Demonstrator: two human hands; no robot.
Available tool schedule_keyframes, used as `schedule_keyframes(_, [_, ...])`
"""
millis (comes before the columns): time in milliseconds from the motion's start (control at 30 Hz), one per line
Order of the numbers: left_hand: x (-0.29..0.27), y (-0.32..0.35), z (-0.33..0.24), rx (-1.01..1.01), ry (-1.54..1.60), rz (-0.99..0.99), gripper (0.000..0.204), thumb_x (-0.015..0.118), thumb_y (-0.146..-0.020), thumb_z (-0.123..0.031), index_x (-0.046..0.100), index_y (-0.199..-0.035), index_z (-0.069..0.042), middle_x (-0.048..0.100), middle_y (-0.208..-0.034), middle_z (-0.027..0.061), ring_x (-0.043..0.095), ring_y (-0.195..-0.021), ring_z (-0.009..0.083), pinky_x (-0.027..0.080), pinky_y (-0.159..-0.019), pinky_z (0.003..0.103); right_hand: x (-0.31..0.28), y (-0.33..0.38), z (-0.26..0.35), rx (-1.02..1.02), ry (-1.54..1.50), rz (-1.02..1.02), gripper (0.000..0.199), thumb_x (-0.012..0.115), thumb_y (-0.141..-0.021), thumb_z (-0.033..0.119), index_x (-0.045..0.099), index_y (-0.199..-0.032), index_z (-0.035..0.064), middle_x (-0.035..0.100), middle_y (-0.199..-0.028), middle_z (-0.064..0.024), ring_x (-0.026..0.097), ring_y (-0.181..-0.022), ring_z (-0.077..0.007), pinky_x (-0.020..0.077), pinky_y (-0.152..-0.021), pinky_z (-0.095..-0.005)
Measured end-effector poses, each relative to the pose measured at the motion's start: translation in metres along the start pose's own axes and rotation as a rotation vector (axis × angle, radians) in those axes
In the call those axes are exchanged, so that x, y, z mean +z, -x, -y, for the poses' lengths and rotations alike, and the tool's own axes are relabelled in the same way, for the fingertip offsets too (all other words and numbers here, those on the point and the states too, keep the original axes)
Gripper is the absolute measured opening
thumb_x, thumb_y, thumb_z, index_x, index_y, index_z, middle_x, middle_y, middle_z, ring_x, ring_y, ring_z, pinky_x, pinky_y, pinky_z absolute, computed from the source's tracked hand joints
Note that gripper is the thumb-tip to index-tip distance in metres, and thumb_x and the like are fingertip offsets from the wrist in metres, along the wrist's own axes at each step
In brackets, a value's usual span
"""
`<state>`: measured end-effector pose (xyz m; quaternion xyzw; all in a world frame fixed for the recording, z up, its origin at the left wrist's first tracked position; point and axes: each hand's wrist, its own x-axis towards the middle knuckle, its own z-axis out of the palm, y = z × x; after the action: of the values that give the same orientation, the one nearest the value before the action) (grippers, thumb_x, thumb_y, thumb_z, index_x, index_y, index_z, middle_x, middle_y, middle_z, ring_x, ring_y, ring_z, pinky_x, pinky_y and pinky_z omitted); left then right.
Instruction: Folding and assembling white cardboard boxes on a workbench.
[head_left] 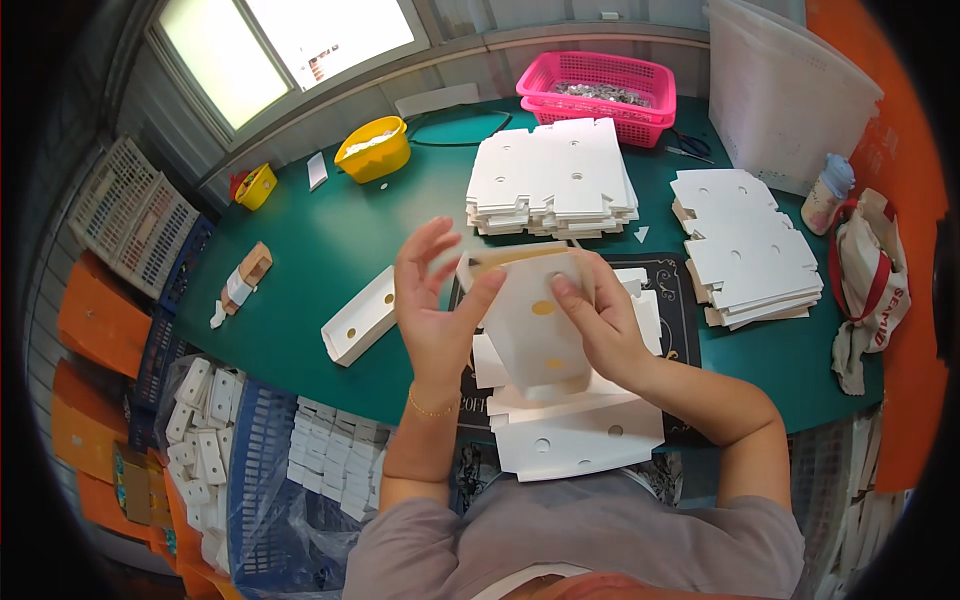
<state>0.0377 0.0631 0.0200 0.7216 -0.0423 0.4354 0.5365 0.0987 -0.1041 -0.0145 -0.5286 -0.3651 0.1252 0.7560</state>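
A partly folded white cardboard box with round holes is held up in front of me, blurred by motion along its lower end. My right hand grips it from the right, thumb on its front face. At the box's left edge, my left hand has its fingers spread upward and apart, with the thumb against the cardboard. Beneath them, flat white die-cut cardboard blanks lie on a dark patterned mat. To the left rests a folded white box with two holes.
Two stacks of blanks, a far stack and a right stack, stand on the green table. A pink basket, scissors, yellow tub, cup and cloth bag surround them. A blue crate sits below left.
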Motion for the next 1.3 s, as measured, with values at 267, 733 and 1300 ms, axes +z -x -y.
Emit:
schedule_keyframes(267, [0.029, 0.035, 0.009, -0.337, 0.386, 0.081, 0.044, 0.044, -0.108, -0.032, 0.043, -0.139, -0.002, 0.062, -0.125, 0.0104, 0.059, -0.113, 0.0171, 0.045, -0.100, 0.031, 0.005, 0.007, -0.010, -0.031, 0.016, -0.058, 0.035, 0.057, -0.103, 0.020, 0.046, -0.134, 0.0079, 0.055, -0.119, -0.0052, 0.052, -0.111, -0.0112, 0.0451, -0.093, -0.0281])
schedule_keyframes(733, [0.033, 0.035, 0.005, -0.247, 0.399, 0.032, 0.020, 0.052, -0.099, -0.019, 0.055, -0.112, -0.003, 0.067, -0.105, 0.0097, 0.062, -0.098, 0.0161, 0.048, -0.090, 0.030, 0.011, 0.011, 0.005, -0.120, 0.113, -0.194, 0.030, 0.044, -0.107, 0.027, 0.055, -0.124, 0.0049, 0.059, -0.118, -0.0056, 0.054, -0.109, -0.0124, 0.0426, -0.096, -0.0282])
schedule_keyframes(1300, [0.033, 0.059, 0.013, -0.036, 0.440, 0.042, 0.078, 0.031, -0.100, -0.066, 0.046, -0.138, 0.000, 0.059, -0.128, 0.0167, 0.056, -0.117, 0.0212, 0.042, -0.104, 0.036, 0.002, 0.009, -0.002, -0.137, -0.192, 0.009, 0.012, 0.048, -0.093, 0.005, 0.051, -0.104, 0.0091, 0.054, -0.113, -0.0092, 0.050, -0.110, -0.0172, 0.0380, -0.101, -0.0313])
